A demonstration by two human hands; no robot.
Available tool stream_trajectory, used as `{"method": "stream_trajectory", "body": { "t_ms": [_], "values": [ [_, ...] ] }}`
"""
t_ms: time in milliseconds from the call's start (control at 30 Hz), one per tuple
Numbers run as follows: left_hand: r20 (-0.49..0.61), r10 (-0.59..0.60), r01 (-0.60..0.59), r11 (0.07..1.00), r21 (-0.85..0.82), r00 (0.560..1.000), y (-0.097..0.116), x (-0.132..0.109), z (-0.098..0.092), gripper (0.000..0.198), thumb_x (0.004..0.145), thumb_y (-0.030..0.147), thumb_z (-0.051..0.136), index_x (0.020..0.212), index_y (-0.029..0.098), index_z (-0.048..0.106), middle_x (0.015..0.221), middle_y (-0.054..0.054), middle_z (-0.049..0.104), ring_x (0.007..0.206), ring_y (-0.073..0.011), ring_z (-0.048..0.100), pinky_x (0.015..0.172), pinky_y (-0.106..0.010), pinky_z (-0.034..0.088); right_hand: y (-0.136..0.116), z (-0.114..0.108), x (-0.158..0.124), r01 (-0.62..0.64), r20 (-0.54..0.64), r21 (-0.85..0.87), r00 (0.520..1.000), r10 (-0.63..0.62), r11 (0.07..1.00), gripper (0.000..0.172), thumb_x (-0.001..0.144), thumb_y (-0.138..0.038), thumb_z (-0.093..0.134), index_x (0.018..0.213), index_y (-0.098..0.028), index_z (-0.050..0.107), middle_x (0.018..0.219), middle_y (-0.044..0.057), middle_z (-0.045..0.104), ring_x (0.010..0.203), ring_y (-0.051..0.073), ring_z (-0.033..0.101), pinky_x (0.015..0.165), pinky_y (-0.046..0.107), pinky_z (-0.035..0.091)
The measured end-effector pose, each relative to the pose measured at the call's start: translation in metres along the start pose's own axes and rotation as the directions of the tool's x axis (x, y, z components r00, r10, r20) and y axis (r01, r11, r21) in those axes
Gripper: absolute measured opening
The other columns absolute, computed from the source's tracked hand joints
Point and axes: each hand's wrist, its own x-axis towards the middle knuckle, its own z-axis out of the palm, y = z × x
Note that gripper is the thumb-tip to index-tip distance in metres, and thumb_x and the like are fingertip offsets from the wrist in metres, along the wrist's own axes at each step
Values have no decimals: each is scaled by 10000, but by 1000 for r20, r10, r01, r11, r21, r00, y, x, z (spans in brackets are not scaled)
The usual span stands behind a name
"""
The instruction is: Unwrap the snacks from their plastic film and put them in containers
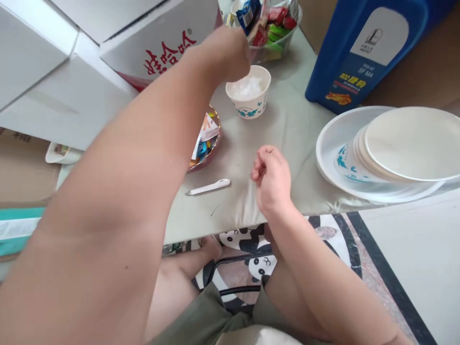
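Observation:
My left hand (230, 55) is stretched far forward, closed like a fist, at the upper left of a white paper bowl (250, 106) with teal leaf prints. Its fingertips are turned away, and I cannot make out what they hold. Crumpled white, film-like material (249, 87) lies inside the bowl. Just beyond is a clear container (268, 53) full of coloured snack packets. My right hand (273, 177) rests near the table's front edge with its fingers curled in and nothing visible in them. Left of it lies a small white cutter knife (209, 187).
A scalloped dish (220, 136) of wrapped packets is partly behind my left forearm. On the right, stacked paper bowls (406, 143) sit in a white basin (328, 165). A blue jug (325, 72) stands behind. White cartons (125, 57) line the left side.

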Motion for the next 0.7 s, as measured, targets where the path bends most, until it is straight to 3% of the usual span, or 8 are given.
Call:
{"method": "stream_trajectory", "body": {
  "t_ms": [33,67,167,233,300,367,533,700],
  "values": [
    [103,53,-78,965,252,993,10,-21,-16,329,872,154,493,811,-36,754,878,-31,669,1340,-381,619,1123,-543,354,1,0,-3,12,-1,-9,1000,-12,1000,165,714,-357,591,782,-247,488,596,-92,413,508,73,371,482,232,280],
    [88,120,-143,934,326,989,17,-47,-30,375,876,119,434,926,-26,776,876,-35,671,1286,-349,663,1055,-505,403,3,1,-5,22,-3,-19,1000,-22,1000,163,710,-355,592,772,-247,487,590,-92,408,506,74,362,481,235,275],
    [-236,224,-198,972,130,945,12,-149,-58,315,906,148,493,808,180,790,780,-27,675,918,-230,722,898,-408,488,17,17,-13,56,44,-72,998,-53,996,138,711,-346,573,751,-249,483,578,-87,411,509,80,360,488,243,277],
    [-499,68,-138,985,-103,864,-16,-224,-60,254,897,195,557,765,226,771,801,-19,698,819,-195,661,822,-379,474,31,33,-22,83,128,-115,989,-68,990,118,712,-342,557,754,-249,497,572,-82,438,512,85,377,493,247,285],
    [-588,-224,-29,921,-388,777,-56,-290,-51,275,892,210,544,796,274,793,769,2,677,792,-186,611,765,-366,440,48,50,-36,106,229,-174,971,-65,979,106,711,-339,536,762,-248,522,566,-77,475,510,91,397,497,250,298],
    [-578,-488,70,800,-596,654,-97,-338,-37,280,840,191,533,762,284,785,709,-2,637,752,-195,559,707,-366,397,66,64,-52,124,330,-261,943,-32,957,112,711,-336,515,769,-244,544,569,-70,512,510,95,418,506,254,321],
    [-441,-656,160,649,-744,612,-156,-388,-19,303,820,221,501,774,203,800,731,-34,692,720,-184,578,683,-341,433,114,89,-81,226,524,-484,849,73,845,117,702,-297,484,756,-233,565,634,-45,598,530,101,475,550,271,382],
    [-372,-662,219,633,-743,651,-185,-420,-42,305,858,319,491,865,202,772,825,-47,715,804,-200,626,757,-335,490,159,116,-96,326,587,-577,803,103,749,117,683,-261,490,754,-229,578,671,-31,624,545,106,493,551,270,382]
  ]
}}
